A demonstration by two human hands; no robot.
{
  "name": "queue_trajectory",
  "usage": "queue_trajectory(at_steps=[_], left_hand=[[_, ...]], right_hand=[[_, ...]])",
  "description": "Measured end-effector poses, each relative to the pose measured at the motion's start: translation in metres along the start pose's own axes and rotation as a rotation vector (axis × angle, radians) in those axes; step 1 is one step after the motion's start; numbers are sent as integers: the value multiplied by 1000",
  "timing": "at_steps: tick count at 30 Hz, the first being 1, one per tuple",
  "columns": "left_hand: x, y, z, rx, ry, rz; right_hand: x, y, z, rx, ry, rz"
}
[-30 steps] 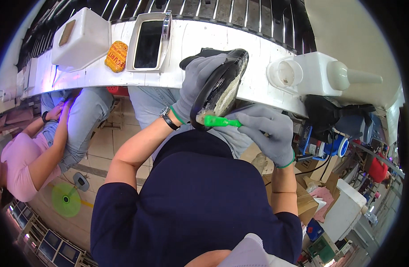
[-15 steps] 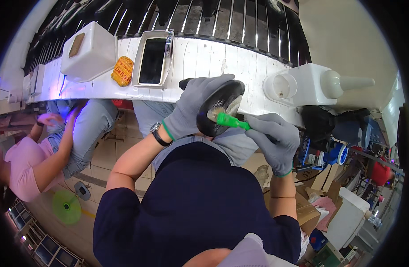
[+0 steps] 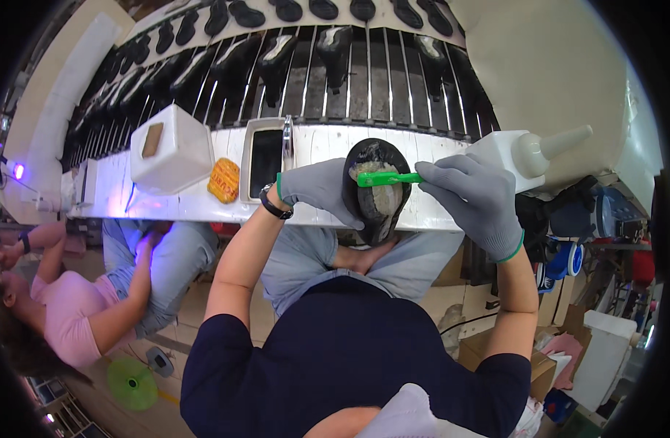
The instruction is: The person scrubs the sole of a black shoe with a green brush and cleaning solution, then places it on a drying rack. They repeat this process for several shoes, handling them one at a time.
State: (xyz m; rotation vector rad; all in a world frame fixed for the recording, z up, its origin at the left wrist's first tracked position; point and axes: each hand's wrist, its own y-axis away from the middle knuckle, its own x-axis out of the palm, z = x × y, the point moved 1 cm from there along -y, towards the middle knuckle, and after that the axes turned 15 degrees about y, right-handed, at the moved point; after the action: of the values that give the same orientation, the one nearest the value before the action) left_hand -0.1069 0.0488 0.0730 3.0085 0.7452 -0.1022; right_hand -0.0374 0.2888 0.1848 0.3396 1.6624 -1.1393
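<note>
My left hand [image 3: 322,191], in a grey glove, grips a black shoe upper [image 3: 384,212] by its left side. The shoe's underside is turned up toward me, with a pale, rough patch in its middle. Gloved in grey too, my right hand [image 3: 472,201] pinches the handle end of a small green brush [image 3: 387,178]. The brush head lies over the pale patch; its bristles are hidden from this angle. Both hands are above the front edge of the white bench [image 3: 335,142].
On the bench stand a white container [image 3: 173,150], a yellow-orange packet [image 3: 224,181], a white tray [image 3: 253,125] with a dark inside and a white nozzle bottle [image 3: 506,155]. Behind, black shoes [image 3: 335,55] rest on a metal-bar rack. A person in pink [image 3: 79,314] sits at left.
The shoe has turned more upright, its underside now facing me. My left hand has shifted from its top to its left side. The brush now lies level, and my view has tilted farther up.
</note>
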Motion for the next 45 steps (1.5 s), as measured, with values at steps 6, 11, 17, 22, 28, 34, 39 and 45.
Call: queue_trajectory(at_steps=[6,11,17,22,28,34,39,45], left_hand=[[-26,-21,2,-26,105,133],[-31,-23,16,-42,173,69],[-47,5,61,-131,49,-169],[-33,34,116,-80,288,-471],[-6,27,128,290,650,-757],[24,15,136,176,1450,-593],[59,15,105,188,1204,-667],[68,28,103,196,1290,-411]], right_hand=[[5,0,-18,-44,-199,247],[12,-11,-32,261,-307,-11],[14,20,-19,256,-424,242],[40,119,-56,972,167,298],[88,143,-56,1003,452,455],[88,158,-62,996,308,444],[104,194,-74,1288,-584,161],[117,205,-76,1311,-1419,-17]])
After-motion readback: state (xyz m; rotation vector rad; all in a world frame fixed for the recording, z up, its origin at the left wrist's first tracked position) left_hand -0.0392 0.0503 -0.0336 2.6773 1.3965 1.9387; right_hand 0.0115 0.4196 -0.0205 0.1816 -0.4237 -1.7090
